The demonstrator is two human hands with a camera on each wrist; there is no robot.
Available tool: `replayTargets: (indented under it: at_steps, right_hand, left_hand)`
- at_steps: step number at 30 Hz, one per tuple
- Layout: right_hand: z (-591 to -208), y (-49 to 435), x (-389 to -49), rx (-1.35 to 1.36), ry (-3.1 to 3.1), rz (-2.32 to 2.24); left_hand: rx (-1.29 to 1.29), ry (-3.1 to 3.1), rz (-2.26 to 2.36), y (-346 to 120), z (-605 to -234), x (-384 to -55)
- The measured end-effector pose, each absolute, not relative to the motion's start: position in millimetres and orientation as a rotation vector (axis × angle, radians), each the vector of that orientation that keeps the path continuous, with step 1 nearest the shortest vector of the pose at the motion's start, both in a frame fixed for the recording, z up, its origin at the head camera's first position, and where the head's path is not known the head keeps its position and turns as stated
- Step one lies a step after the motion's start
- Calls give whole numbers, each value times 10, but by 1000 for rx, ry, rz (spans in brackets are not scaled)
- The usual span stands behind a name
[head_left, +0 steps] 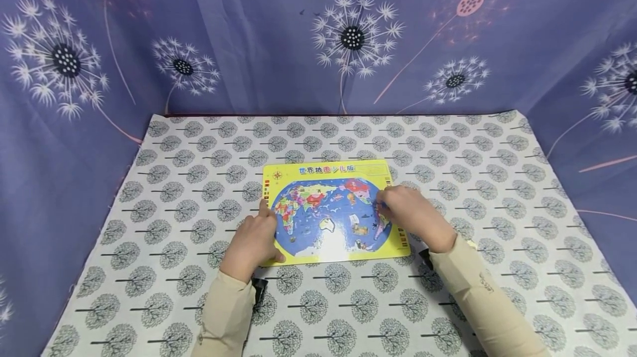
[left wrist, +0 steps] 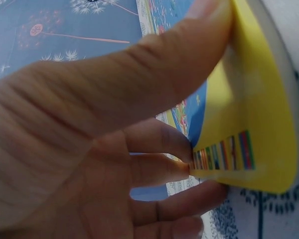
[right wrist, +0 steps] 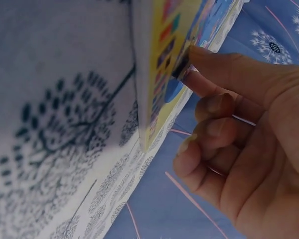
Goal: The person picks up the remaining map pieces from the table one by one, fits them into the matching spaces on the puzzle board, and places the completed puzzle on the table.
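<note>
A flat world map board (head_left: pixel 308 241) lies on the table, with a yellow border, blue oceans and Chinese lettering along its top. At its left side my left hand (head_left: pixel 251 241) rests on the border, thumb near the bottom left corner and fingers spread along the edge. The thumb lies on the yellow border (left wrist: pixel 269 109) in the left wrist view. Over the map's right part, my right hand (head_left: pixel 413 210) pinches a small dark-edged map piece (right wrist: pixel 181 67) between thumb and index finger, the other fingers curled. Those fingers hide most of the piece.
A white cloth (head_left: pixel 174 246) printed with grey trees covers the table. Behind and beside it hangs a purple-blue curtain (head_left: pixel 278 31) with dandelions. Light glares off the map's lower middle. A black strap (head_left: pixel 260 290) shows at the left wrist.
</note>
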State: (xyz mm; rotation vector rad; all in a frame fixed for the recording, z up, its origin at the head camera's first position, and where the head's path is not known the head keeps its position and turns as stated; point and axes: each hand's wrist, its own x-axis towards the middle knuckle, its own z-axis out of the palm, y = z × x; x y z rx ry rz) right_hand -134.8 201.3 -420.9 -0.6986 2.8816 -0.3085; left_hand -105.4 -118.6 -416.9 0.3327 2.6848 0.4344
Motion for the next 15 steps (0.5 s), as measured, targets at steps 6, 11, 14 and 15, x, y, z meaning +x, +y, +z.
replayTargets:
  at_steps: [6, 11, 14, 15]
  right_hand:
    - [-4212, 2017, -1344, -716, 2896, -340]
    - [-4212, 2039, -1337, -746, 2903, -369]
    - [-4217, 2059, -1332, -743, 2897, -385]
    - [-4219, 2064, -1330, -743, 2898, -385]
  left_hand:
    - [331, 2687, 440, -1186, -4169, -1060]
    - [339, 2689, 432, -1187, -4177, -1062]
    - [336, 2688, 435, -1186, -4179, -1061]
    - [338, 2688, 431, -1184, -4177, -1063]
